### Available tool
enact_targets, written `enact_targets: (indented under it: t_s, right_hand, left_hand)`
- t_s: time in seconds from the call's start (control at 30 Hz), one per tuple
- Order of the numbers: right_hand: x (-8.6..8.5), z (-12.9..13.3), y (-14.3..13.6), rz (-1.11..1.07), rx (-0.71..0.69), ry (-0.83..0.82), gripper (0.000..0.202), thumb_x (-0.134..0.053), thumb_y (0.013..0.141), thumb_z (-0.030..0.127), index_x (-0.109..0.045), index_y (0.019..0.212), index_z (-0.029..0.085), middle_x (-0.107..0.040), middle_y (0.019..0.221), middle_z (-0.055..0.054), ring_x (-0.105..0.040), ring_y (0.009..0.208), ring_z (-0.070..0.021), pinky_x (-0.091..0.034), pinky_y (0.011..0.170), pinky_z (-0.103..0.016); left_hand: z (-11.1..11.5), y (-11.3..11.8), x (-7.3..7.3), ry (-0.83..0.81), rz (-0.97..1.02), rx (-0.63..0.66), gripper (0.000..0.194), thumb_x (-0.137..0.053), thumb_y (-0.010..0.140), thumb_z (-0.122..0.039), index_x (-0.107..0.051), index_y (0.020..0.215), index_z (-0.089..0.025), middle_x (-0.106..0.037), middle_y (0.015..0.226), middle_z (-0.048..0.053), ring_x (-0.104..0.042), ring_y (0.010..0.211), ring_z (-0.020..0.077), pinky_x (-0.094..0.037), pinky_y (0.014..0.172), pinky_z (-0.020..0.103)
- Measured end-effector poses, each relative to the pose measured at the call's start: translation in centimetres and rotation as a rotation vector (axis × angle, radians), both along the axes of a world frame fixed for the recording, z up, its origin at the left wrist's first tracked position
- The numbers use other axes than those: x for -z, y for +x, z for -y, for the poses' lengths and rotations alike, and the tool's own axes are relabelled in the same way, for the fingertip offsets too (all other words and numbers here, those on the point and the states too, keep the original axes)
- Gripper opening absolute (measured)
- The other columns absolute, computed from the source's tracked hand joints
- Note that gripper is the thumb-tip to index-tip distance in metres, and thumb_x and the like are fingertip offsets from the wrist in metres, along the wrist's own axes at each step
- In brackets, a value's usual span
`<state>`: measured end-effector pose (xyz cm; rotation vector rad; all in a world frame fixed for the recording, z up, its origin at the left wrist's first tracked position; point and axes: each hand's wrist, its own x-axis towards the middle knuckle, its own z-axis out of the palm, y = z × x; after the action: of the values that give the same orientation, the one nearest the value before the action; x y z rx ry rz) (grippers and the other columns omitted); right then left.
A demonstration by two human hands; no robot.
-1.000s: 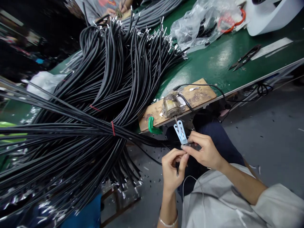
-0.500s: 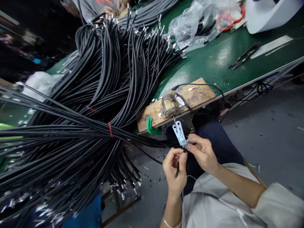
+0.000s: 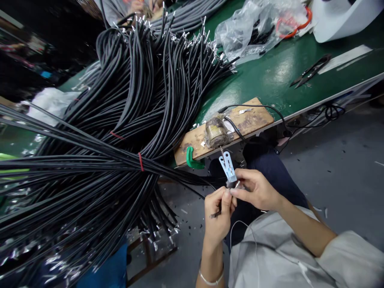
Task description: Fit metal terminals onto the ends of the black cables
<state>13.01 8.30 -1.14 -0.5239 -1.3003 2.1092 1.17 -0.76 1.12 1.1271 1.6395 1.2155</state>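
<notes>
My left hand (image 3: pixel 218 210) is closed around a short piece of black cable (image 3: pixel 215 215), which pokes out below the fingers. The fingertips of my right hand (image 3: pixel 258 190) are pinched at the cable's upper end, close to the left thumb, where a small silvery tip shows. Just above both hands is a light blue clothespin (image 3: pixel 229 170), its far end against the thin shaft of a small motor (image 3: pixel 216 132) wrapped in clear tape. The exact contact between clothespin and cable is hidden by my fingers.
A wooden board (image 3: pixel 255 116) carries the motor, with a green clamp (image 3: pixel 193 159) at its edge. Large bundles of black cables (image 3: pixel 144 92) fill the left. Thread snips (image 3: pixel 312 71), a plastic bag (image 3: pixel 237 32) and orange-handled scissors (image 3: pixel 295 26) lie on the green table (image 3: pixel 276 88). Another person's hands (image 3: pixel 144 6) show at the top.
My left hand has turned, so the cable's lower end now points left instead of down. The right fingers have moved slightly down and left, nearer the left thumb.
</notes>
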Motion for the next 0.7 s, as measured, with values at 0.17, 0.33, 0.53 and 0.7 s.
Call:
enact_targets:
  t_s: [0.17,0.33,0.53,0.7]
  right_hand:
    - [-0.4,-0.9,0.2,0.294,0.169,0.202,0.031,-0.063,0.085,0.037,-0.056,0.065,0.015,-0.049,0.057,0.002,-0.043,0.053,-0.0091,-0.034,0.050,-0.022]
    - [-0.3,-2.3,1.0,0.123,0.160,0.244,0.028,-0.064,0.085,0.041,-0.064,0.079,0.014,-0.057,0.074,-0.002,-0.050,0.067,-0.0124,-0.042,0.061,-0.025]
    - [0.5,-0.6,0.0,-0.130,0.095,0.130,0.021,-0.075,0.078,0.033,-0.066,0.073,0.015,-0.055,0.070,-0.002,-0.051,0.066,-0.0130,-0.042,0.060,-0.026]
    - [-0.2,1.9,-1.8,-0.120,0.276,-0.210,0.032,-0.074,0.077,0.041,-0.055,0.067,0.018,-0.048,0.060,0.004,-0.044,0.046,-0.0087,-0.037,0.044,-0.023]
  left_hand:
    - [0.1,0.4,-0.3,0.024,-0.210,0.062,0.032,-0.050,0.094,-0.025,-0.058,0.065,-0.016,-0.051,0.059,-0.001,-0.047,0.055,0.0098,-0.032,0.054,0.023]
    - [0.2,0.3,-0.5,-0.002,-0.185,0.061,0.040,-0.044,0.097,-0.026,-0.050,0.059,-0.016,-0.045,0.055,-0.002,-0.044,0.053,0.0088,-0.032,0.055,0.022]
    - [-0.1,-0.1,-0.5,-0.008,0.044,0.064,0.046,-0.043,0.098,-0.034,-0.049,0.056,-0.015,-0.041,0.052,-0.003,-0.038,0.045,0.0064,-0.028,0.045,0.020]
    - [0.0,0.4,0.3,0.057,0.237,-0.006,0.031,-0.061,0.088,-0.036,-0.055,0.065,-0.015,-0.051,0.054,-0.003,-0.046,0.041,0.0057,-0.032,0.040,0.017]
